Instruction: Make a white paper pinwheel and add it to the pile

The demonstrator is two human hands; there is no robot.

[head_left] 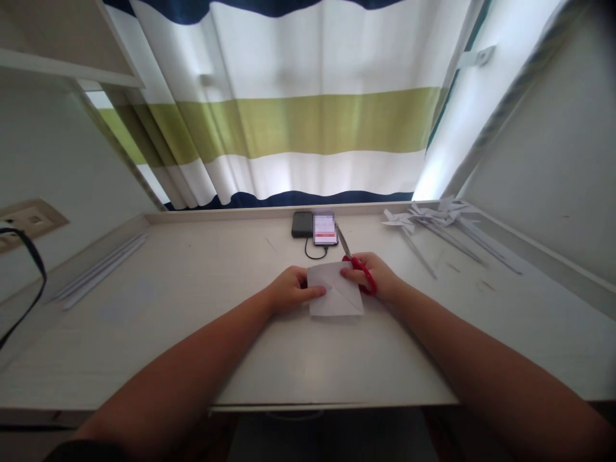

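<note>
A small white square of paper (334,295) with a diagonal crease is held just above the middle of the desk (192,333). My left hand (289,289) grips its left edge, thumb on top. My right hand (373,273) holds red-handled scissors (359,266), fingers through the loops, at the paper's upper right corner. The blades point up and away toward the phone.
A phone (325,229) with a lit screen lies at the desk's back edge beside a dark power bank (301,224), joined by a cable. Several white paper pinwheels on sticks (433,224) lie at the back right. White paper sticks (101,266) rest at the left. A striped curtain hangs behind.
</note>
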